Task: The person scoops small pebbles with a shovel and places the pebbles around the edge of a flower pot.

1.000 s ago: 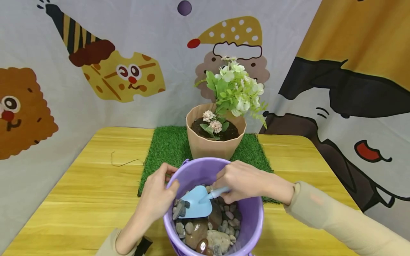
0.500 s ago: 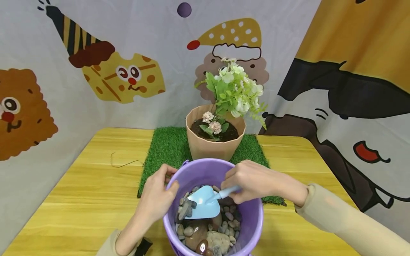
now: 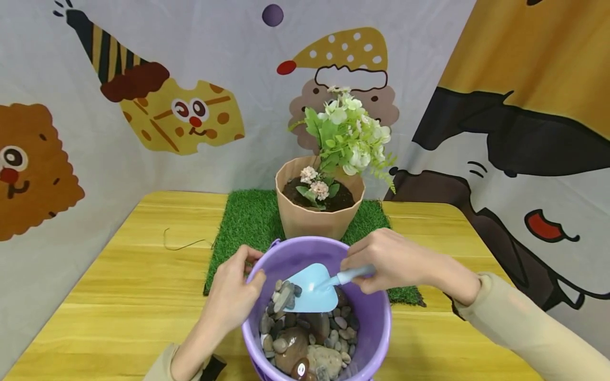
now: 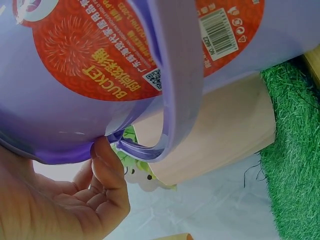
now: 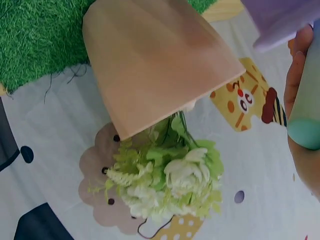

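Note:
In the head view a purple bucket [image 3: 376,323] stands at the near edge of the table, with pebbles and larger wet stones [image 3: 292,344] inside. My left hand [image 3: 234,291] holds its left rim, thumb on the inside and fingers outside; the left wrist view shows the bucket's labelled side [image 4: 45,100] and its handle [image 4: 181,75] hanging by the fingers. My right hand [image 3: 393,259] grips the handle of a light-blue toy shovel [image 3: 315,293] above the stones. Several grey pebbles [image 3: 285,296] lie at the blade's left edge. The handle's end [image 5: 306,132] shows in the right wrist view.
Behind the bucket, a peach flowerpot [image 3: 314,222] with dark soil and white and pink flowers [image 3: 355,132] stands on a green turf mat [image 3: 248,222]. A thin dark strand [image 3: 183,246] lies on the wooden table [image 3: 119,286]. A cartoon-printed cloth [image 3: 190,174] hangs behind.
My right hand has drawn the shovel to the right and lifted it slightly, with pebbles on its blade edge. The left hand and the bucket have stayed put.

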`<act>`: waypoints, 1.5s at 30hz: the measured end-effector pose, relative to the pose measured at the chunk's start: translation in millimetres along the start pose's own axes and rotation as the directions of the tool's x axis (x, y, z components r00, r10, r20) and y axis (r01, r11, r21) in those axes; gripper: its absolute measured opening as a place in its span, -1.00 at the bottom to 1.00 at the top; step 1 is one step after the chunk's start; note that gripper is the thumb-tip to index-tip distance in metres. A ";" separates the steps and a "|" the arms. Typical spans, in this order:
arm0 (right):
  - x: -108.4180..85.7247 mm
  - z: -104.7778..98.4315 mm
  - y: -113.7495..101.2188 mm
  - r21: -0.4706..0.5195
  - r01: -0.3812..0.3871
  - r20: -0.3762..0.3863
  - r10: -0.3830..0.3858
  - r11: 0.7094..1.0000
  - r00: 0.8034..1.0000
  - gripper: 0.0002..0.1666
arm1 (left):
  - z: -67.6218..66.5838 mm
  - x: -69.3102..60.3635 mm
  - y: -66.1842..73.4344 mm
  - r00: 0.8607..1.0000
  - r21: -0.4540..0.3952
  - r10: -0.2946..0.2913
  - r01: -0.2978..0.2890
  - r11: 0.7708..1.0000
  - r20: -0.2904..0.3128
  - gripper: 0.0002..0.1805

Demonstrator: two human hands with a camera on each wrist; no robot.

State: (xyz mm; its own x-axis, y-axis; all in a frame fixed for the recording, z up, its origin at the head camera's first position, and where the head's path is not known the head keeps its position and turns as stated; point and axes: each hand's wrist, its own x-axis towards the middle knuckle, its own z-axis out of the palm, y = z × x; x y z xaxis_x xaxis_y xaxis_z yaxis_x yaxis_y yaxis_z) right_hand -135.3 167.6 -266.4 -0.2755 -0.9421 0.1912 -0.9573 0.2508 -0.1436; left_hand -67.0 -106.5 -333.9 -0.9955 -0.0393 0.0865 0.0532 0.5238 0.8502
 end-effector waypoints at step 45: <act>-0.6 -47.0 67.7 -0.065 -0.324 -0.089 0.317 0.944 0.944 -0.80 | 0.8 1.4 -2.0 1.000 0.003 0.002 -0.002 1.000 -0.006 -0.74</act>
State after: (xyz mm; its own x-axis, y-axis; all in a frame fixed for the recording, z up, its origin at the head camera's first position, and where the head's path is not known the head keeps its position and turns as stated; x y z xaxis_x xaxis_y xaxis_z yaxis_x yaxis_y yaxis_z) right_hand -204.1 195.6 -230.6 -0.5718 -0.7900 0.2213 -0.8203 0.5560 -0.1344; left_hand -68.5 -106.9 -335.9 -0.9949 -0.0433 0.0915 0.0551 0.5263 0.8485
